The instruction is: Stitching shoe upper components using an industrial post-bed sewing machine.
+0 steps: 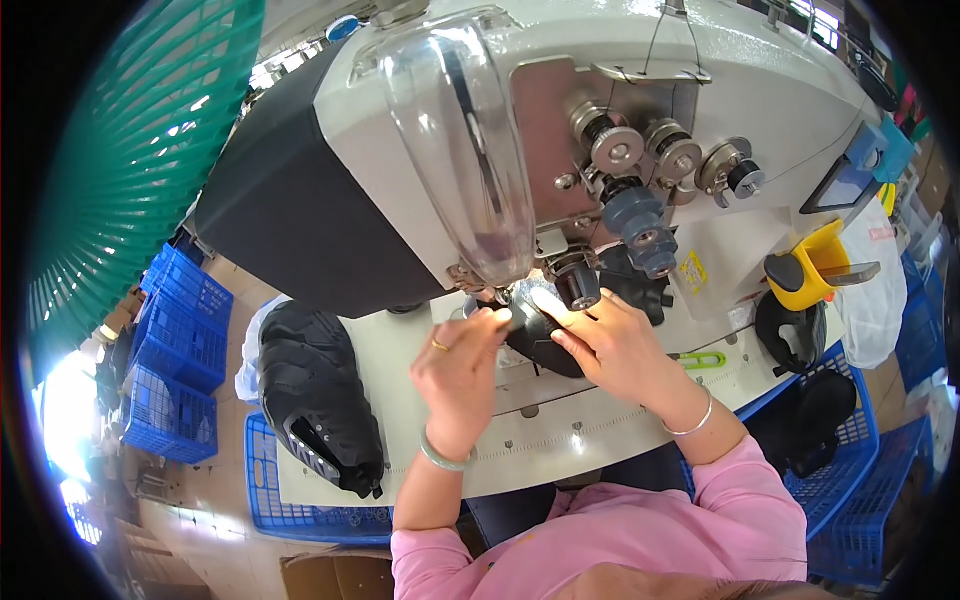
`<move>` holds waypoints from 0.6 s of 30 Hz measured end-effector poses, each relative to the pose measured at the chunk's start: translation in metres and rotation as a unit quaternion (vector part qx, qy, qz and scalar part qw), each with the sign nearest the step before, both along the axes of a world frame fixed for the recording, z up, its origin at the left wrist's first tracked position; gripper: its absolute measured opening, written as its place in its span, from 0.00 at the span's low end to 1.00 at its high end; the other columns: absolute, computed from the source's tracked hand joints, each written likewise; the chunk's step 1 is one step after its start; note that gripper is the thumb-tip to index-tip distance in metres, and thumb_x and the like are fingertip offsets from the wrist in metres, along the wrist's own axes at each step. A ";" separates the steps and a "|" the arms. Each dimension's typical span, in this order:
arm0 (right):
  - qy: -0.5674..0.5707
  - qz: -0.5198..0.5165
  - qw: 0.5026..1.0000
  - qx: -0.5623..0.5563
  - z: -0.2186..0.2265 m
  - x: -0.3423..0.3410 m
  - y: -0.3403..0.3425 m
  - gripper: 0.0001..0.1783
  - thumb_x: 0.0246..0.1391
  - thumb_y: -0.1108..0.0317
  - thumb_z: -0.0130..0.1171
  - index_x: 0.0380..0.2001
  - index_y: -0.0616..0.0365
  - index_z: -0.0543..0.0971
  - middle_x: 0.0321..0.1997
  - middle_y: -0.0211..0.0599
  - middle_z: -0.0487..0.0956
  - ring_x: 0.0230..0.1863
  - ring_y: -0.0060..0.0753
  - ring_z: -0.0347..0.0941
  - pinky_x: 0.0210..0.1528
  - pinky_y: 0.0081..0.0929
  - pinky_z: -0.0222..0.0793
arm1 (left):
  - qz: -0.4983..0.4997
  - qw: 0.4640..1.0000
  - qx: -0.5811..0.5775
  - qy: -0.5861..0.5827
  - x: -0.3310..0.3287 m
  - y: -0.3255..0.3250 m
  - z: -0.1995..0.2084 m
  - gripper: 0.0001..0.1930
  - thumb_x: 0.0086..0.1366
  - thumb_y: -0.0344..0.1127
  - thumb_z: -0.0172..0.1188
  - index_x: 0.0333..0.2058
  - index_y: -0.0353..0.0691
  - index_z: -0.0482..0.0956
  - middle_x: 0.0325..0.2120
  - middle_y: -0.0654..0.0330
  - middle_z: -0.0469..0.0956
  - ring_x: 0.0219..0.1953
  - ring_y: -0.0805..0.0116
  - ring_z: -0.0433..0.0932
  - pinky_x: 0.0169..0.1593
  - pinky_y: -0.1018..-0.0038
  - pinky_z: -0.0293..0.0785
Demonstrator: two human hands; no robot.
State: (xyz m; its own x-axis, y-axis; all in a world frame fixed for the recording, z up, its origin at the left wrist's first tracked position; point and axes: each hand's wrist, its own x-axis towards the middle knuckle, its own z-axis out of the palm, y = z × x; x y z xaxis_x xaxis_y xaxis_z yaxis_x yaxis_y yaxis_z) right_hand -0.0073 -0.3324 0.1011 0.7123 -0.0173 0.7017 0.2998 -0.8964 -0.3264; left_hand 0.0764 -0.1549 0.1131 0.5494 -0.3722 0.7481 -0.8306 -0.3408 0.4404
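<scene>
A large sewing machine [410, 210] with a clear shield [460, 150] stands over its pale table. A black piece [545, 345], which looks like a shoe upper, lies under the needle area, partly hidden by the machine head and my hands. My right hand [615, 350] holds it from the right, thumb and index finger pressed on top. To the left of the needle, my left hand [455, 375] is raised with its fingertips pinched together. What they hold, if anything, is too small to make out.
A stack of black shoe uppers [315, 385] sits on the table's left. On the right are a green-handled tool [700, 360], a yellow holder [805, 265] and a blue basket [850, 460] with black pieces. A green fan guard [140, 150] fills the upper left; blue crates [175, 340] stand behind.
</scene>
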 end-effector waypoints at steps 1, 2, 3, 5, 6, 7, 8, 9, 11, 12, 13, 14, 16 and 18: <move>0.010 0.000 1.000 -0.008 0.001 0.000 -0.001 0.18 0.50 0.69 0.64 0.46 0.59 0.80 0.26 0.38 0.74 0.29 0.42 0.71 0.35 0.36 0.69 | 0.000 1.000 0.000 0.000 -0.001 -0.001 -0.001 0.13 0.46 0.21 0.66 0.34 0.38 0.84 0.35 0.60 0.80 0.34 0.59 0.81 0.40 0.70 0.79; 0.020 0.000 1.000 -0.016 0.002 0.000 -0.001 0.18 0.50 0.68 0.63 0.45 0.59 0.80 0.25 0.36 0.74 0.29 0.40 0.71 0.33 0.35 0.69 | -0.003 0.998 0.013 -0.065 -0.003 0.000 -0.003 0.14 0.46 0.21 0.66 0.34 0.38 0.84 0.35 0.60 0.80 0.34 0.59 0.81 0.41 0.69 0.79; 0.014 0.001 1.000 -0.028 -0.002 0.002 -0.003 0.19 0.52 0.63 0.62 0.49 0.52 0.78 0.29 0.37 0.71 0.29 0.40 0.73 0.28 0.35 0.71 | -0.005 0.991 0.028 -0.129 -0.004 0.001 -0.004 0.14 0.46 0.20 0.65 0.34 0.39 0.84 0.34 0.60 0.80 0.35 0.59 0.81 0.41 0.68 0.79; 0.019 -0.003 1.000 -0.017 -0.002 0.002 -0.002 0.19 0.52 0.63 0.62 0.49 0.52 0.78 0.29 0.37 0.71 0.28 0.40 0.73 0.28 0.35 0.71 | -0.009 0.989 0.038 -0.146 -0.002 0.002 -0.002 0.14 0.46 0.20 0.65 0.35 0.39 0.84 0.34 0.60 0.79 0.36 0.59 0.81 0.42 0.67 0.79; 0.024 -0.006 1.000 -0.007 -0.002 0.002 -0.001 0.19 0.53 0.63 0.62 0.49 0.53 0.78 0.28 0.37 0.71 0.27 0.40 0.73 0.28 0.35 0.71 | -0.011 0.986 0.047 -0.162 -0.001 0.003 -0.002 0.14 0.46 0.20 0.65 0.35 0.39 0.84 0.34 0.60 0.79 0.37 0.59 0.81 0.43 0.67 0.79; 0.023 -0.005 1.000 -0.007 -0.003 0.003 0.000 0.19 0.53 0.63 0.62 0.49 0.53 0.78 0.28 0.37 0.71 0.27 0.40 0.73 0.28 0.35 0.71 | -0.011 0.985 0.047 -0.163 0.000 0.003 -0.002 0.14 0.46 0.20 0.65 0.35 0.39 0.84 0.34 0.60 0.79 0.37 0.59 0.81 0.43 0.67 0.79; 0.023 -0.005 1.000 0.005 -0.004 0.003 0.000 0.19 0.53 0.63 0.61 0.49 0.54 0.78 0.27 0.37 0.71 0.27 0.40 0.73 0.27 0.35 0.71 | -0.014 0.984 0.049 -0.170 0.000 0.003 -0.002 0.15 0.46 0.20 0.65 0.35 0.38 0.84 0.35 0.60 0.79 0.38 0.58 0.81 0.44 0.67 0.80; 0.024 -0.006 1.000 0.017 -0.005 0.004 0.000 0.18 0.54 0.63 0.61 0.48 0.54 0.78 0.27 0.37 0.71 0.26 0.40 0.73 0.26 0.35 0.71 | -0.019 0.983 0.050 -0.176 0.001 0.003 -0.003 0.15 0.46 0.20 0.64 0.36 0.38 0.84 0.35 0.60 0.79 0.39 0.58 0.81 0.45 0.66 0.80; 0.021 -0.007 1.000 0.019 -0.006 0.005 0.001 0.18 0.54 0.63 0.61 0.48 0.55 0.78 0.27 0.37 0.70 0.26 0.40 0.73 0.26 0.35 0.71 | -0.019 0.982 0.054 -0.182 0.002 0.003 -0.003 0.15 0.47 0.19 0.64 0.36 0.38 0.83 0.36 0.59 0.78 0.40 0.57 0.81 0.45 0.66 0.80; 0.019 -0.007 1.000 0.019 -0.007 0.005 0.001 0.18 0.54 0.63 0.60 0.48 0.55 0.78 0.26 0.37 0.70 0.25 0.40 0.73 0.26 0.35 0.71 | -0.018 0.981 0.058 -0.187 0.003 0.003 -0.002 0.15 0.47 0.19 0.63 0.36 0.37 0.83 0.37 0.59 0.78 0.40 0.56 0.81 0.46 0.65 0.80; 0.018 -0.008 1.000 0.019 -0.008 0.006 0.001 0.18 0.54 0.63 0.60 0.48 0.55 0.78 0.26 0.37 0.70 0.25 0.40 0.73 0.26 0.35 0.71 | -0.019 0.980 0.058 -0.188 0.004 0.002 -0.003 0.15 0.47 0.19 0.63 0.36 0.37 0.83 0.37 0.59 0.78 0.40 0.56 0.81 0.46 0.65 0.80; 0.020 -0.009 0.999 0.026 -0.010 0.007 0.001 0.18 0.55 0.63 0.60 0.49 0.55 0.78 0.26 0.37 0.70 0.25 0.40 0.73 0.26 0.35 0.71 | -0.022 0.979 0.060 -0.196 0.005 0.002 -0.003 0.15 0.47 0.19 0.63 0.36 0.36 0.83 0.38 0.58 0.78 0.40 0.55 0.81 0.46 0.65 0.80; 0.021 -0.010 0.999 0.033 -0.012 0.007 0.002 0.18 0.55 0.63 0.60 0.49 0.56 0.78 0.26 0.38 0.70 0.25 0.40 0.73 0.26 0.35 0.71 | -0.026 0.977 0.062 -0.203 0.007 0.002 -0.003 0.15 0.47 0.19 0.63 0.37 0.35 0.82 0.39 0.58 0.78 0.40 0.55 0.81 0.46 0.64 0.80; 0.020 -0.010 0.998 0.056 -0.014 0.008 0.004 0.18 0.56 0.62 0.60 0.49 0.55 0.78 0.27 0.38 0.71 0.25 0.42 0.73 0.26 0.35 0.71 | -0.021 0.976 0.076 -0.202 0.007 0.001 -0.002 0.15 0.47 0.19 0.62 0.37 0.34 0.82 0.39 0.57 0.77 0.39 0.55 0.81 0.47 0.63 0.80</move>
